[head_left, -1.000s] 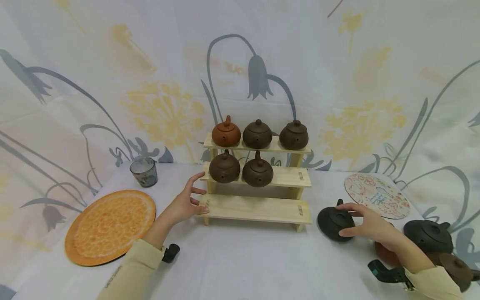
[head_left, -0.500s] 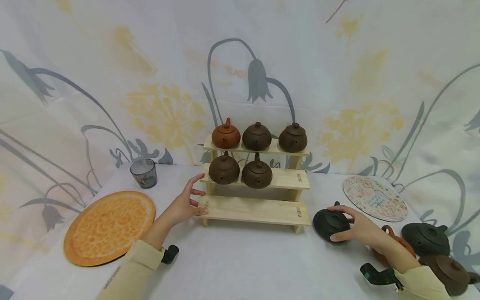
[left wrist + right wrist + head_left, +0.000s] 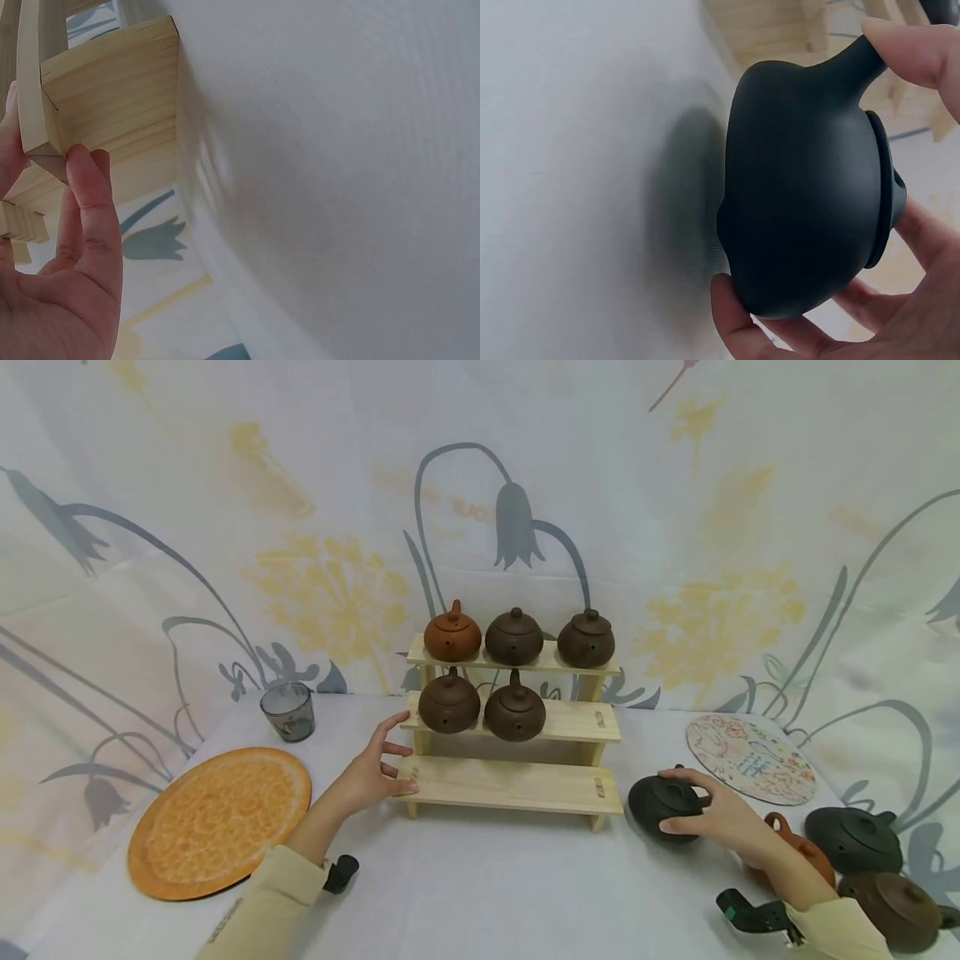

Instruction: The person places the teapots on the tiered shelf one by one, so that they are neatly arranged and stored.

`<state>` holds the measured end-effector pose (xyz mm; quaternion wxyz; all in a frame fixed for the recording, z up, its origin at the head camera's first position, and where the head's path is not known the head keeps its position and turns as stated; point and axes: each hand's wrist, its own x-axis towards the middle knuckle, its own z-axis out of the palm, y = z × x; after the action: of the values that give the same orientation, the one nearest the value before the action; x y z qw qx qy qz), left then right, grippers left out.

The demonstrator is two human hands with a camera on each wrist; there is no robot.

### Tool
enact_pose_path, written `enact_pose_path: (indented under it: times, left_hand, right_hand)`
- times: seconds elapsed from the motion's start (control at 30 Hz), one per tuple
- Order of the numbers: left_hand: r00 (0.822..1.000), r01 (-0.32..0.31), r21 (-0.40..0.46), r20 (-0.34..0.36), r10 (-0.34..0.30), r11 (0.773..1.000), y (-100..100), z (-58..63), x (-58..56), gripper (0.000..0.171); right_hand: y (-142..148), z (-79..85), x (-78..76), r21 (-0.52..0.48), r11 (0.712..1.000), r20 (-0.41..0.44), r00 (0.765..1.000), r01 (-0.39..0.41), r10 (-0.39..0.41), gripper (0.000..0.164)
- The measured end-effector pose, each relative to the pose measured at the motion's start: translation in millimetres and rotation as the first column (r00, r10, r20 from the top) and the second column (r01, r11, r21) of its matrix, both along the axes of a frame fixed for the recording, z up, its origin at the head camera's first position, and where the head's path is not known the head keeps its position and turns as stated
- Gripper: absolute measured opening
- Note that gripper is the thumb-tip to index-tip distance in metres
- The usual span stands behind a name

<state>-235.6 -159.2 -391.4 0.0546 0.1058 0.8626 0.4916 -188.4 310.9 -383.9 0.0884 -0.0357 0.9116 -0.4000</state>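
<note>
A black teapot (image 3: pixel 654 806) is in my right hand (image 3: pixel 726 817), just right of the tiered wooden stand (image 3: pixel 510 785). In the right wrist view, the thumb is on the spout of this teapot (image 3: pixel 802 187), and the fingers curl round the opposite side of its body. Its base is close over the white cloth, which carries its shadow. At the stand's left end, my left hand (image 3: pixel 367 781) grips the lowest shelf. The left wrist view shows fingertips and thumb at the end of that board (image 3: pixel 34 82).
An orange-red teapot (image 3: pixel 452 637) and several brown ones occupy the upper two tiers. At right are another orange-red teapot (image 3: pixel 813 860), a black one (image 3: pixel 851 842) and a brown one (image 3: pixel 892 906). A glass (image 3: pixel 288 718), an orange round mat (image 3: pixel 217 827) and a patterned mat (image 3: pixel 750 760) lie around.
My right hand has shifted slightly left with the black teapot, exposing more of the orange-red teapot behind the wrist. My left hand keeps its hold on the stand. The head view has tilted slightly up.
</note>
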Motion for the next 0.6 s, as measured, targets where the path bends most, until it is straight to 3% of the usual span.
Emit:
enact_pose_path:
  times: [0.3, 0.6]
  left_hand:
    - [1.000, -0.007, -0.001, -0.007, 0.007, 1.000, -0.3, 0.6, 0.1, 0.097]
    - [1.000, 0.002, -0.001, -0.021, -0.002, 1.000, 0.2, 2.5, 2.1, 0.095]
  right_hand:
    - [3.3, 30.3, -0.6, -0.066, 0.998, -0.087, 0.996, -0.007, 0.002, 0.072]
    - [-11.7, 57.9, -4.6, -0.128, 0.984, -0.193, 0.976, -0.128, 0.102, 0.066]
